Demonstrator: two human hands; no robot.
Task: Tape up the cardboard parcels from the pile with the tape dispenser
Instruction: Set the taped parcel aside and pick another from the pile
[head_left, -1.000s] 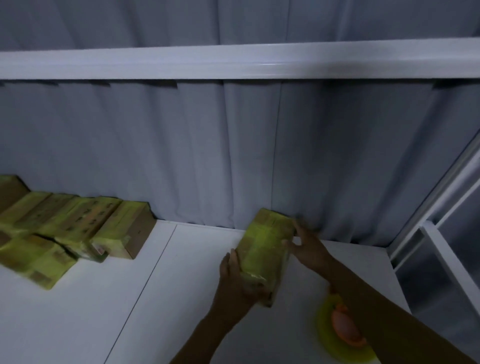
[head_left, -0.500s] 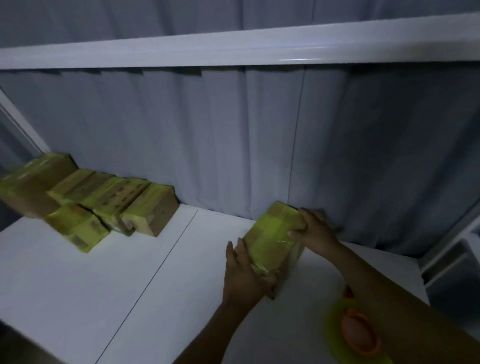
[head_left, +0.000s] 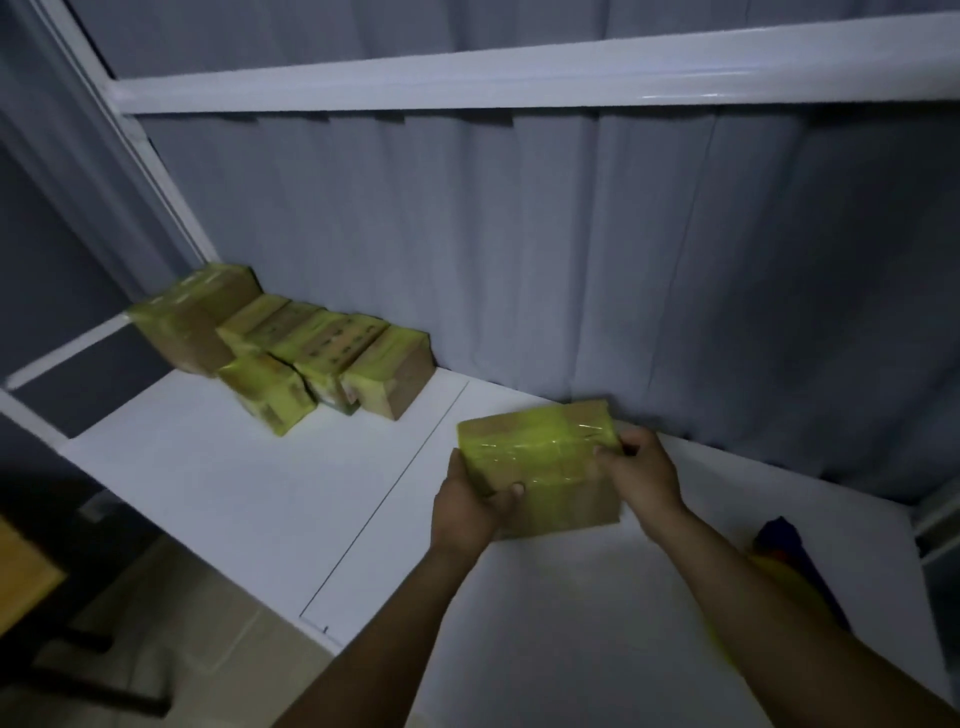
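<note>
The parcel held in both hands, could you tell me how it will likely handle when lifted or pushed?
The parcel is probably stiff: its cardboard edges look straight between the left hand and right hand. Its glossy yellow tape may be slippery. Boxy and flat-sided, it should slide on the table rather than roll.

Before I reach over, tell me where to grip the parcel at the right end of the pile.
Probably best: take the right-end parcel by its near end, coming from the front right. Its brown right side is bare, while its left side seems to abut the neighbouring parcel.
</note>
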